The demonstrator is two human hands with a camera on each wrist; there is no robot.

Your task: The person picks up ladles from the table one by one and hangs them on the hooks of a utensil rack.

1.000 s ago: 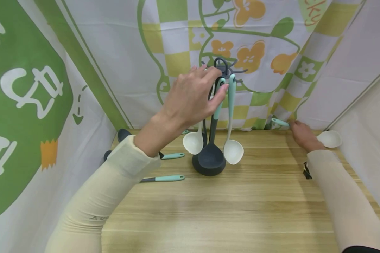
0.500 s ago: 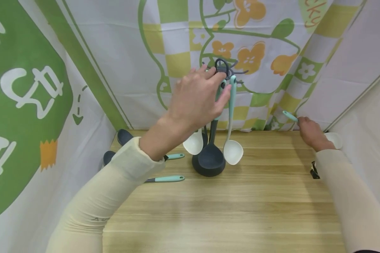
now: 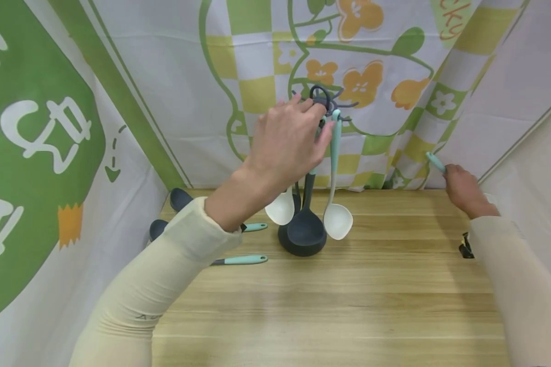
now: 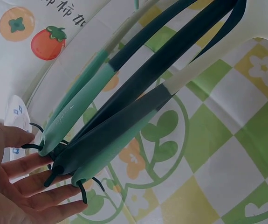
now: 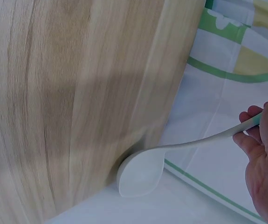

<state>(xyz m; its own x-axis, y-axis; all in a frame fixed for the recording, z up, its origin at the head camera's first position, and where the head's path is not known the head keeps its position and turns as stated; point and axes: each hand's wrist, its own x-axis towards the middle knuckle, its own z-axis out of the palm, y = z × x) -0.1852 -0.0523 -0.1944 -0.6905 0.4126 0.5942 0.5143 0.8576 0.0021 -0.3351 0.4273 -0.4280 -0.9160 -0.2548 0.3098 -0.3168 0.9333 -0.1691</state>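
Observation:
My left hand is at the top of a dark utensil stand, its fingers reaching among the hooks. In the left wrist view, the left hand has its fingers extended against the hooks, thumb apart. From the stand hang a dark ladle, a white ladle, another white ladle and a mostly hidden dark utensil. At the far right, my right hand grips a loose white ladle by its mint handle. The right wrist view shows this ladle's bowl low by the table edge.
Left of the stand on the wooden table lie dark utensils with mint handles, one handle nearest the front. Dark utensil heads rest near the left wall. A printed curtain hangs behind the stand.
My right hand has moved right with the white ladle, and the handle's end has risen and tilted more steeply. The left hand has shifted slightly right on the stand's top.

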